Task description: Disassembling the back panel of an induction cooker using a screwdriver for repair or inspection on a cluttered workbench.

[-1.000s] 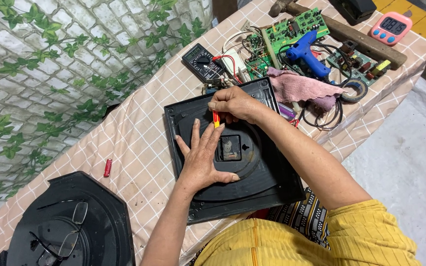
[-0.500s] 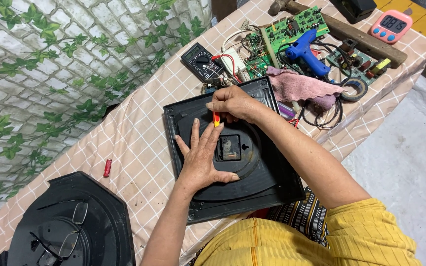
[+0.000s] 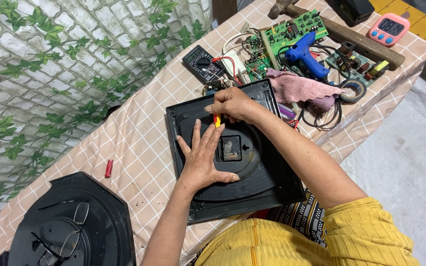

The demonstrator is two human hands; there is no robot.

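A black square clock back (image 3: 265,172) lies flat on the checked tablecloth, with a small movement module (image 3: 229,149) in its round middle recess. My left hand (image 3: 202,156) rests flat on the panel, fingers spread, just left of the module. My right hand (image 3: 230,104) is curled over the panel's upper part and grips a small tool with a red and yellow handle (image 3: 217,120), its tip down on the panel above the module.
Behind the panel lie a black multimeter (image 3: 202,63), green circuit boards (image 3: 292,32), a blue glue gun (image 3: 305,54), a pink cloth (image 3: 304,88), a tape roll (image 3: 353,90), a hammer (image 3: 341,32) and a pink timer (image 3: 390,27). A black octagonal piece with glasses (image 3: 70,226) sits lower left; a small red cylinder (image 3: 108,168) is nearby.
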